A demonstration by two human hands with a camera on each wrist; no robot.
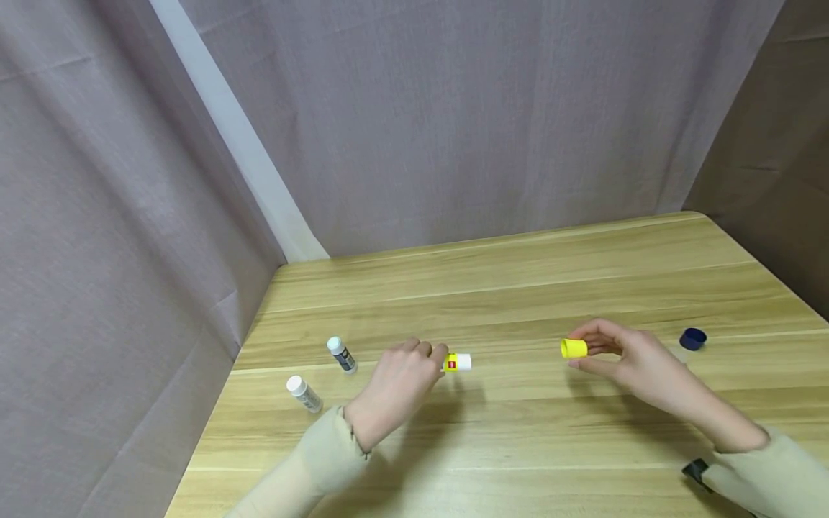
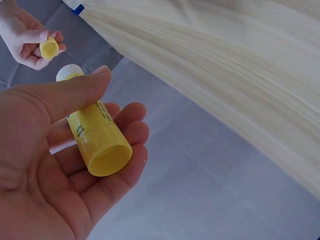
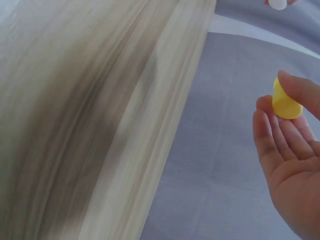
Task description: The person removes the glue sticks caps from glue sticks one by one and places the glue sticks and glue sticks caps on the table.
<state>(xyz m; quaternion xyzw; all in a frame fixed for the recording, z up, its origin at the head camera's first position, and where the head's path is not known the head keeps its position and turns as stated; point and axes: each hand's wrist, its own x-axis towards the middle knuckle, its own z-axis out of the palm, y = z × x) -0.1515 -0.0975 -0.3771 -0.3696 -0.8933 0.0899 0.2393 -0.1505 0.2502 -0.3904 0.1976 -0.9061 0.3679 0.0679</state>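
Observation:
My left hand (image 1: pixel 403 374) grips a yellow glue stick (image 1: pixel 452 362) between thumb and fingers, its white end pointing right toward the other hand. In the left wrist view the yellow barrel (image 2: pixel 100 135) slants across the fingers, its hollow yellow end facing the camera. Over the right part of the table, my right hand (image 1: pixel 637 363) pinches a small yellow cap (image 1: pixel 573 349) by thumb and fingertips, its open side turned left. The right wrist view shows that cap (image 3: pixel 286 104) under the thumb. Glue stick and cap are held apart, with a stretch of table between them.
Two more white glue sticks, one with a dark label (image 1: pixel 343 355) and one with a grey label (image 1: pixel 304 394), stand left of my left hand. A dark blue cap (image 1: pixel 693 339) lies beyond my right wrist. Grey curtains (image 1: pixel 492 129) hang behind the wooden table (image 1: pixel 518 446).

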